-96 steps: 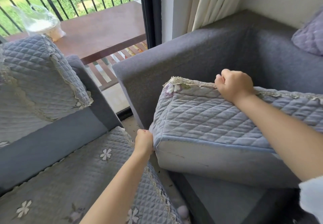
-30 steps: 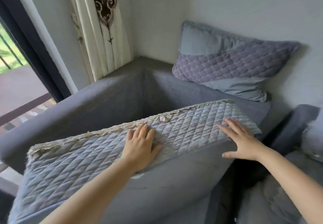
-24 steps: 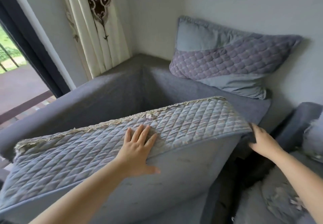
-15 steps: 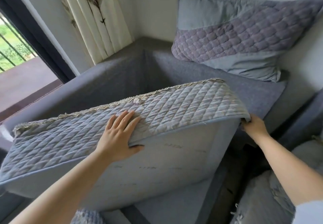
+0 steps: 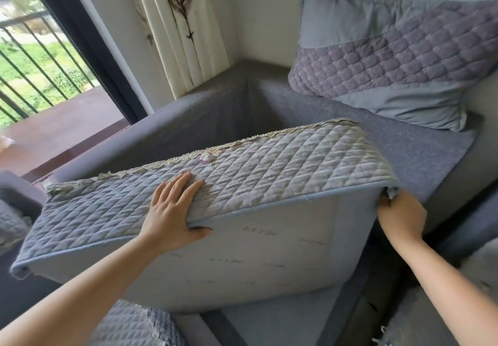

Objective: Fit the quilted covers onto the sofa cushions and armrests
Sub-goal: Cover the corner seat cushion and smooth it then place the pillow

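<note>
A large sofa cushion is tipped up on edge above the sofa seat, its pale underside facing me. A grey-blue quilted cover with a lace trim wraps its upper side. My left hand lies flat on the cover, fingers spread, thumb hooked under the cover's piped edge. At the cushion's right corner my right hand pinches the cover's edge, fingers curled around the fabric.
The grey sofa's armrest and backrest frame the cushion. A quilted purple-and-blue pillow leans on the wall. Another quilted cover lies at the bottom left. A curtain and a balcony door stand to the left.
My right hand went from resting open on the cover to gripping its right corner edge. My left hand slid a little left on the quilting. The cushion stays tilted.
</note>
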